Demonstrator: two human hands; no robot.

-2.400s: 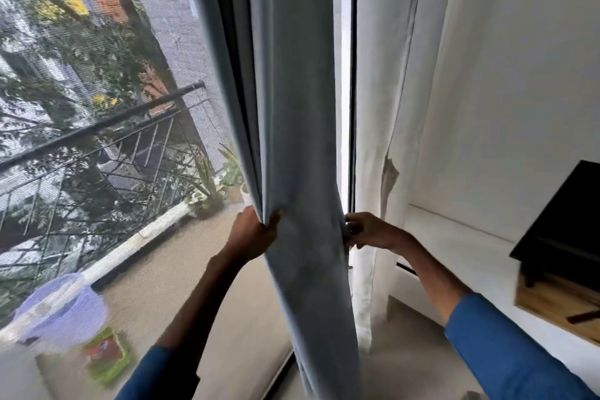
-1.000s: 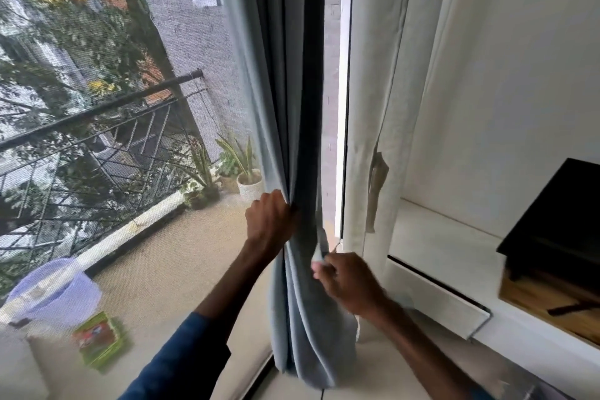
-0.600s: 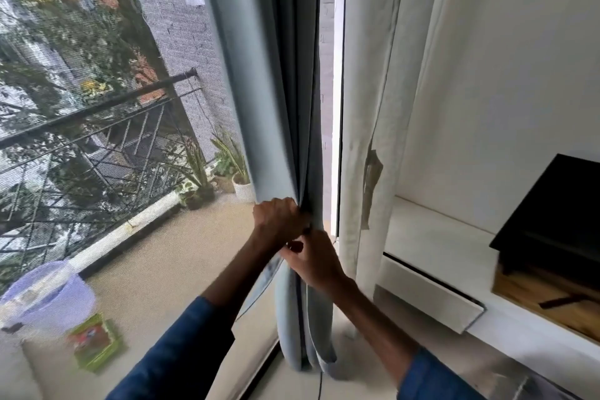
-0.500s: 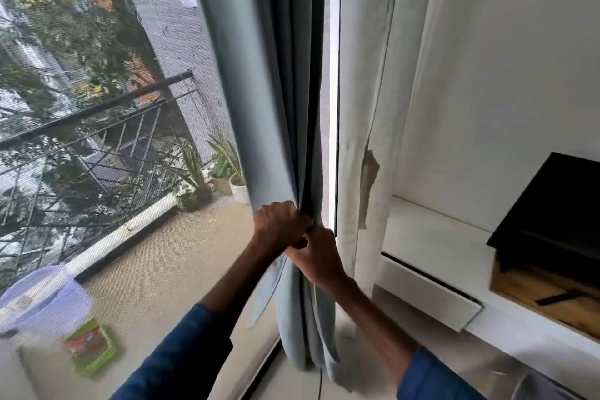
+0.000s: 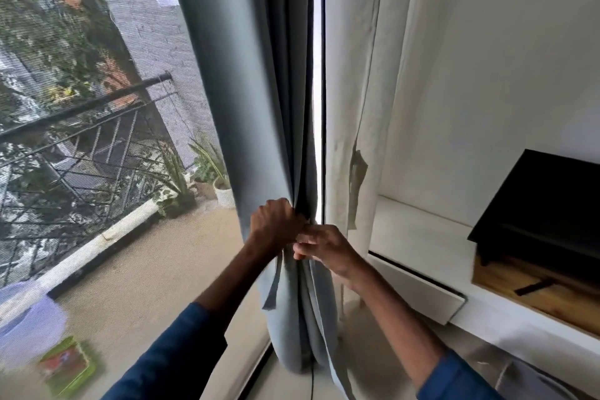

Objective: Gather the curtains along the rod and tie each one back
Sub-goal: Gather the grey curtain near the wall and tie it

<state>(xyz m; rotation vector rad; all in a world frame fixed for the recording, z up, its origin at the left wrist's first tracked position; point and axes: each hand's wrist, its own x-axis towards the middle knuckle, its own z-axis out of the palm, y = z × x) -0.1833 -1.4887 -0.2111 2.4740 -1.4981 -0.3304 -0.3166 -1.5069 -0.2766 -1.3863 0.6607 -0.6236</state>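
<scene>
A light blue-grey curtain hangs bunched into narrow folds in front of the window. My left hand is clenched around the gathered folds at waist height. My right hand sits just below and to the right, touching the left, pinching a strip of the same fabric, the tie-back. One loose end of the tie-back hangs down on the left of the bundle, another trails to the floor on the right. Beside it hangs a cream curtain, untouched.
A white ledge runs along the right wall, carrying a black box on a wooden base. Through the screened window I see a balcony with a railing, potted plants and a lilac bucket.
The curtain has gone from loosely spread to tightly bunched. My right hand came in from the right edge to meet my left hand, and the tie-back ends now hang free.
</scene>
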